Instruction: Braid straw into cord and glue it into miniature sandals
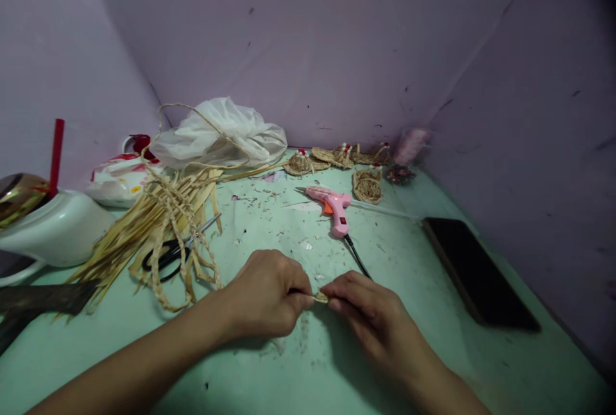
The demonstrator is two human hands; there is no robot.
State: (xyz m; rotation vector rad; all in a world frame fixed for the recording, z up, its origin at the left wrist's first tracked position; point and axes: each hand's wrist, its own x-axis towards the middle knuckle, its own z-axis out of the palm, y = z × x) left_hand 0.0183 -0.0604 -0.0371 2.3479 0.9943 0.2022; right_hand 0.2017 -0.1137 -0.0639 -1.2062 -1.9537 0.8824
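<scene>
"While a small straw piece [320, 298] is being gripped, how is it held?"

"It is pinched between both hands: at nine o'clock by the left hand [274, 293], at three by the right hand [368, 312]. Most of it is hidden by fingers."

"What has been done?"

"Woven pieces [301, 163] trimmed in red and white are set out between twelve and one o'clock, near the wall; those may be judged finished, or nearly."

"And left?"

"The held piece, apparently; no trim can be made out on it. Loose straw [125, 229] is left at ten o'clock, and the glue gun [341, 219] is laid down at twelve."
</scene>
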